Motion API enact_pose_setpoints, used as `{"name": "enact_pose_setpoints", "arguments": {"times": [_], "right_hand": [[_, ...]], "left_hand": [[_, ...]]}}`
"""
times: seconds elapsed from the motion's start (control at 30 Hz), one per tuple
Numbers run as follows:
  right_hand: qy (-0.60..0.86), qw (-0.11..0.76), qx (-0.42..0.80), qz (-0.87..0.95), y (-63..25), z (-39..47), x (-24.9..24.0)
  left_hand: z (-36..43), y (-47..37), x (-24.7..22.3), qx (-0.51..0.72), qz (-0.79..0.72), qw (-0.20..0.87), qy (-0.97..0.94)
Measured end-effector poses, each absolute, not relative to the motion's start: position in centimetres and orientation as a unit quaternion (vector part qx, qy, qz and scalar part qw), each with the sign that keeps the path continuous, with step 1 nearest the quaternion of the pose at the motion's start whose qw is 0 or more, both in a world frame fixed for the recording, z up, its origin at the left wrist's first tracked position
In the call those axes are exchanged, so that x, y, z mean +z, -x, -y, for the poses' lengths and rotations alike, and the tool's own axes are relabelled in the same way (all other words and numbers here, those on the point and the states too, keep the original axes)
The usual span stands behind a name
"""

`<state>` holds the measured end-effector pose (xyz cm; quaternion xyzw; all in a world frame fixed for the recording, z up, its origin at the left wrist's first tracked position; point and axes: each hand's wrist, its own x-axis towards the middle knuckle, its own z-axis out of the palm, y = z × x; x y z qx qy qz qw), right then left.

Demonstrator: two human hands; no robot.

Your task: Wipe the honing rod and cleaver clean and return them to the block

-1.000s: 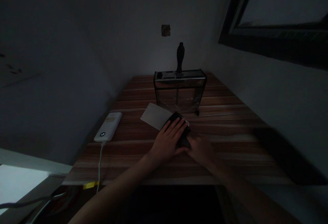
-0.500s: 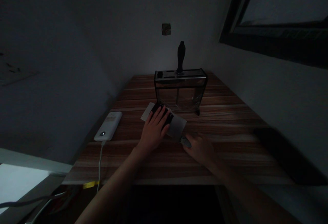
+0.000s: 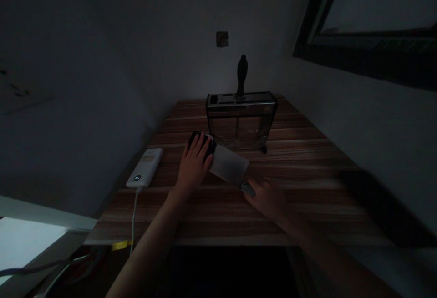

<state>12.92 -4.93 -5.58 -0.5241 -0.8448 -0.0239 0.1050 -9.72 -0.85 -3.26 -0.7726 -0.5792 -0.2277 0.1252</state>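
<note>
A cleaver lies slantwise on the wooden table, its broad blade pointing to the far left. My right hand is closed around its handle. Over the blade's far end rests my left hand, fingers long and fairly flat on a black cloth. The cloth and hand cover the tip of the blade. Just beyond the cleaver stands a clear-sided knife block with a dark frame, and one black-handled knife sticks up from its top.
A white power bank with a white cable lies at the table's left. On the right edge is a long dark object, too dim to name. Walls close in the table at the back and sides.
My left hand has slid with the black cloth leftward along the blade to its far end, baring more of the blade. My right hand and the cleaver have stayed in place.
</note>
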Motion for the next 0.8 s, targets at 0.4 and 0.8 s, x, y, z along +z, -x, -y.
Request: {"name": "enact_pose_setpoints", "arguments": {"times": [0.4,0.8], "right_hand": [[0.516,0.121,-0.030,0.848,-13.11,4.83,-5.97],[0.517,0.120,-0.019,0.847,-13.03,4.84,-5.68]], "left_hand": [[0.79,9.78,-3.28,-0.257,0.568,0.116,0.774],[1.05,9.08,-3.22,-0.241,0.563,0.137,0.778]]}}
